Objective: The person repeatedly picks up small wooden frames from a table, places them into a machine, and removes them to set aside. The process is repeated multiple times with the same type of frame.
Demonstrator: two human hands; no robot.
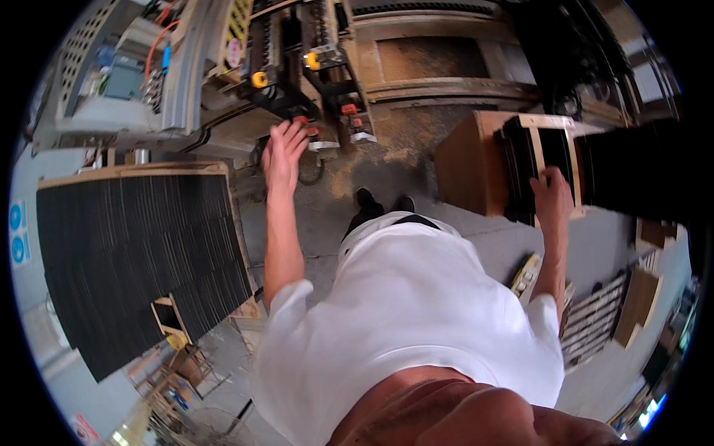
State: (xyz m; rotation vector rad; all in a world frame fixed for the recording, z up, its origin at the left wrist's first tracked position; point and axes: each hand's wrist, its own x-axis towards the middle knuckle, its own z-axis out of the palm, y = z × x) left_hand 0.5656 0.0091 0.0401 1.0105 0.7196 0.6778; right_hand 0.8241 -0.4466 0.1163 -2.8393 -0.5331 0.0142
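My left hand [285, 154] is stretched out with its fingers apart and nothing in it. It is held close to the red-tipped clamps [300, 121] at the end of a machine's rails, and I cannot tell whether it touches them. On the right, my right hand [554, 195] has its fingers curled over the light wooden edge of a black panel [556, 152]. That panel lies on top of other dark pieces, beside a brown box-like block [465, 165]. The fingertips are partly hidden.
A wide stack of dark boards [141, 253] with a pale wooden edge stands on the left. Yellow-knobbed machine rails [286, 74] reach in from the far side. Sawdust covers the floor [398, 141] ahead of my feet. Slatted racks [595, 320] stand at the lower right.
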